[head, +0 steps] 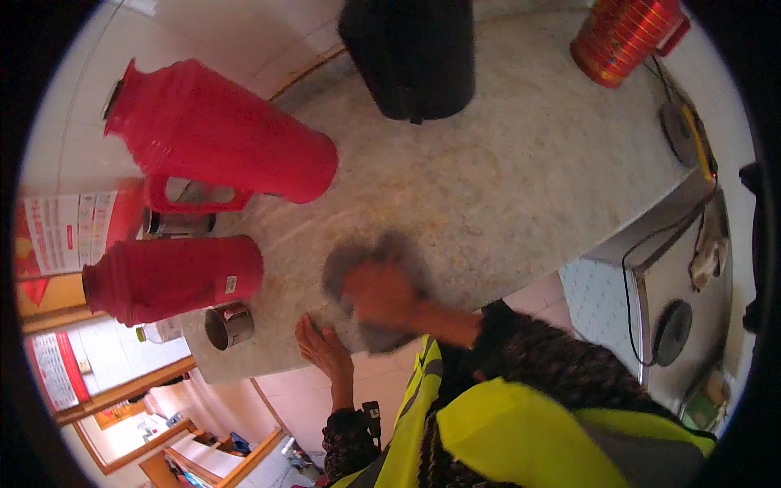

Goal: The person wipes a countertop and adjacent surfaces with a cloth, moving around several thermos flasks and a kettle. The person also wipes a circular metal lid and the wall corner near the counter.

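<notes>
My right hand (379,293) presses on a dark grey cloth (381,341), spread under and around its fingers on the worn stone-like tabletop (518,189). Hand and cloth are both blurred. At the near edge of the table, my left hand (326,352) rests with fingers apart and holds nothing. A metal cup (230,326) stands to the left of it. Beyond the cup is a pinkish-red thermos flask (183,274), and a larger flask of the same colour with a handle (226,134) stands farther back.
A black container (415,61) stands at the back, with a red striped jug (628,39) at the far right corner. Behind the flasks is a small jar (183,224). On the right, a cable (625,280) hangs beside a lower metal-topped unit (665,305).
</notes>
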### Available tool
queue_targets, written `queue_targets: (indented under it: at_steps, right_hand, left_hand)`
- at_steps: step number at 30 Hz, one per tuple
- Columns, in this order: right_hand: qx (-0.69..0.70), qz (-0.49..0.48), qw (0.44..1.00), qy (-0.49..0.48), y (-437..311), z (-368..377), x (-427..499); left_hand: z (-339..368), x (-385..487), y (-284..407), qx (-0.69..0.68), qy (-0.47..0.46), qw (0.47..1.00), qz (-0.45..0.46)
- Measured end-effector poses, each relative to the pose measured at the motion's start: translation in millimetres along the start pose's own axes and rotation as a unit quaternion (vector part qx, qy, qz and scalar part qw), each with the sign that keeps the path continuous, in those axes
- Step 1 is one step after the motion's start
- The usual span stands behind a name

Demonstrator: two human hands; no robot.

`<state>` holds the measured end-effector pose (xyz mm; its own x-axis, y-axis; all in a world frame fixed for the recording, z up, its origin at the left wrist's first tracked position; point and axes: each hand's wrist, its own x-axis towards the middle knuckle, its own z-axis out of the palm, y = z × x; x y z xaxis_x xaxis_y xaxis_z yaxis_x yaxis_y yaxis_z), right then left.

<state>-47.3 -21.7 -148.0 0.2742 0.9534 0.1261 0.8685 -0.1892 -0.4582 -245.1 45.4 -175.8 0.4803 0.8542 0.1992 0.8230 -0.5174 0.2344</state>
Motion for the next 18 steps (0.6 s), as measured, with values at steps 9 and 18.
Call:
queue_targets:
  at_steps: [9,18]
  right_hand:
    - [0.005,-0.049,0.993,-0.110,105.8,-39.5,-46.5]
    - [-0.167,0.371,0.913,0.037,80.8,-59.9,22.8]
  left_hand:
    - [-0.4,-1.4,-4.7,0.032,0.012,0.999,0.042]
    - [11.7,-4.0,-16.8,0.055,-0.072,0.996,-0.009]
